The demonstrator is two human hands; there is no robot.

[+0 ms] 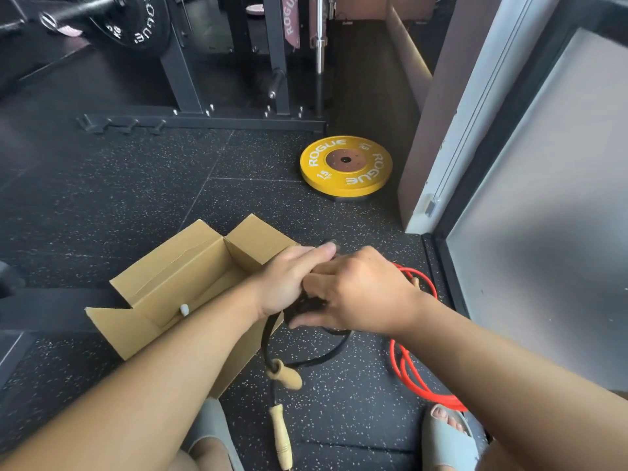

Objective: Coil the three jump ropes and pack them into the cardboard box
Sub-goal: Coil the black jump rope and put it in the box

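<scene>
My left grip (292, 277) and right grip (360, 294) both clench the half-coiled black jump rope (306, 360), just beside the open cardboard box (163, 287). The red jump rope (404, 368) lies unpacked on the floor. Something white-tipped (184, 309) shows in the box, perhaps the third rope.

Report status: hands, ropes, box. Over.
Left hand and right hand gripping black rope by box edge. Red rope loose on floor, right. Box flaps open, nothing blocking.
</scene>
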